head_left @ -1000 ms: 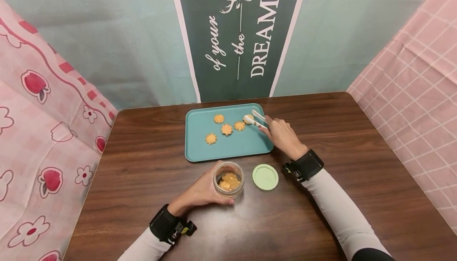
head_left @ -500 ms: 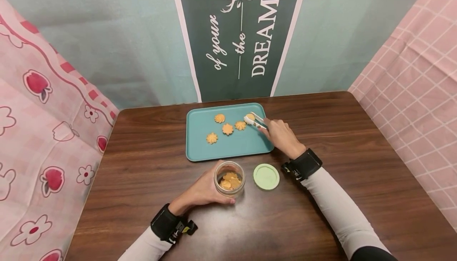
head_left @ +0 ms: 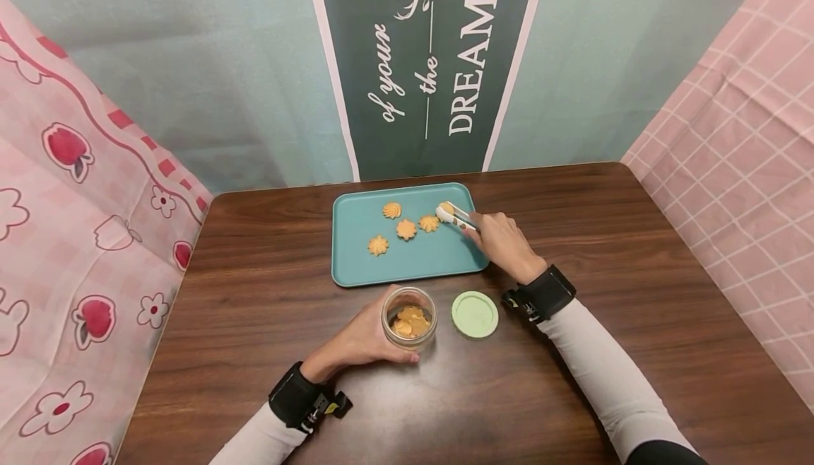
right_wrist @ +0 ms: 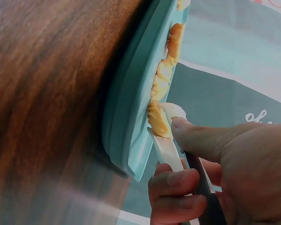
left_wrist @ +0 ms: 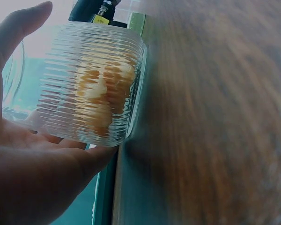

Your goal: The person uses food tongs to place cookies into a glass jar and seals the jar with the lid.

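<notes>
My left hand (head_left: 367, 336) curls round a ribbed glass jar (left_wrist: 91, 84) standing on the table, its mouth uncovered. Several golden cookies (head_left: 410, 322) lie inside the jar. With my right hand (head_left: 505, 242) I grip small white-tipped tongs (right_wrist: 167, 152) over the right end of a teal tray (head_left: 356, 267). Between the tongs' tips is a piped cookie (right_wrist: 158, 121), near the tray's surface. More cookies lie on the tray, among them a swirled cookie (head_left: 391, 210) and a star-shaped cookie (head_left: 378, 245).
A round light-green lid (head_left: 474, 314) lies on the wooden table (head_left: 254, 253), right of the jar and in front of the tray. Patterned pink cloth (head_left: 57, 239) hangs at the left, pink checked cloth (head_left: 731, 168) at the right, and a teal cloth (head_left: 254, 97) behind.
The tongs' tips have drawn closer together around the cookie at the tray's right end. My left hand and the jar have stayed in place.
</notes>
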A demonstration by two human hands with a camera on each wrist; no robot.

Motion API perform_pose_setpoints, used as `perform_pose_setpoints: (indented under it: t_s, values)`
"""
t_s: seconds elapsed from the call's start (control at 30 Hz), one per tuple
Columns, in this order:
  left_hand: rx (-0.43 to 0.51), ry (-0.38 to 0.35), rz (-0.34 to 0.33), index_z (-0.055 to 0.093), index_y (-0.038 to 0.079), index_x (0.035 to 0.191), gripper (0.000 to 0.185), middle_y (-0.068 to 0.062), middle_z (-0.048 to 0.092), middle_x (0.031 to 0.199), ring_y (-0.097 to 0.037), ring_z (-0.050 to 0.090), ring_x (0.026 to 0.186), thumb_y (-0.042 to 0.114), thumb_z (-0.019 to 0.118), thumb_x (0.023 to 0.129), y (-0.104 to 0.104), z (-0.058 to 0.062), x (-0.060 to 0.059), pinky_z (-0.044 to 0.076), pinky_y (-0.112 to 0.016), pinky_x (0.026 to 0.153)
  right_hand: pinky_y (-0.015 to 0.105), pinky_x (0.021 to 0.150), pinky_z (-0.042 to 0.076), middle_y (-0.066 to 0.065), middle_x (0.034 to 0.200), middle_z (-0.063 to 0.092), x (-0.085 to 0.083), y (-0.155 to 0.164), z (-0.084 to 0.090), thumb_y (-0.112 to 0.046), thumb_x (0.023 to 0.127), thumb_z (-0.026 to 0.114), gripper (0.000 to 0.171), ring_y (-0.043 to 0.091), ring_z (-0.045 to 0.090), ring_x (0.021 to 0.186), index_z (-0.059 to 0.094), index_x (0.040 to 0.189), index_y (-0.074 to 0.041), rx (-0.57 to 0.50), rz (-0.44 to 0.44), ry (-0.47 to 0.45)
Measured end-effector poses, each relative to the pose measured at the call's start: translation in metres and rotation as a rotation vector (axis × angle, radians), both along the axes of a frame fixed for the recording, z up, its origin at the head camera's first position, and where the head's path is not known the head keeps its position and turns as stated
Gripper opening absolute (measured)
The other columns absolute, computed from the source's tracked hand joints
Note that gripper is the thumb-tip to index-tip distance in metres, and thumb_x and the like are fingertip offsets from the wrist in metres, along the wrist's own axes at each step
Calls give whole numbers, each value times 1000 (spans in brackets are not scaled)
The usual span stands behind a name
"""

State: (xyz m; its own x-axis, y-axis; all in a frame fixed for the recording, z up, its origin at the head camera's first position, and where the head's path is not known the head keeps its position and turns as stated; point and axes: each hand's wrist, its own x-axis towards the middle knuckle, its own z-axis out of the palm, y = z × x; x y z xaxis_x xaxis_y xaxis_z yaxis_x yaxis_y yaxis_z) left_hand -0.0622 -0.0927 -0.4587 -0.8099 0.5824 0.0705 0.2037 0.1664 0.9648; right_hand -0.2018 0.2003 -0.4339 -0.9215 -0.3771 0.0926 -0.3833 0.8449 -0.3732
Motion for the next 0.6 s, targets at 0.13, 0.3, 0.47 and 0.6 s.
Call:
perform_pose_setpoints:
  t_s: [0.13,0.3,0.47,0.6]
  values:
    - [1,-2,-1,52,22,143,89,7,65,135,-17,59,129,9,100,70,0,-1,0,43,-36,117,30,44,38,7,67,53,0,0,2,-19,105,69,18,18,50,50,68,99,-2,-2,-1,26]
    - [3,2,-5,51,23,143,89,6,65,136,-18,59,129,9,100,69,1,-1,0,43,-36,118,30,44,38,7,65,54,0,1,2,-18,103,71,16,18,48,49,71,98,-3,-8,-2,60]
    - [-10,3,1,51,24,143,90,9,64,135,-16,59,130,9,100,69,1,-1,0,42,-36,118,30,45,35,6,63,54,0,2,2,-18,101,74,15,18,46,50,72,97,-4,-8,7,89]
    - [-13,-3,0,51,25,143,90,9,64,136,-15,59,130,8,100,69,1,0,0,42,-35,119,31,46,33,5,63,52,0,4,2,-19,100,74,15,18,45,51,71,94,-5,2,6,115]
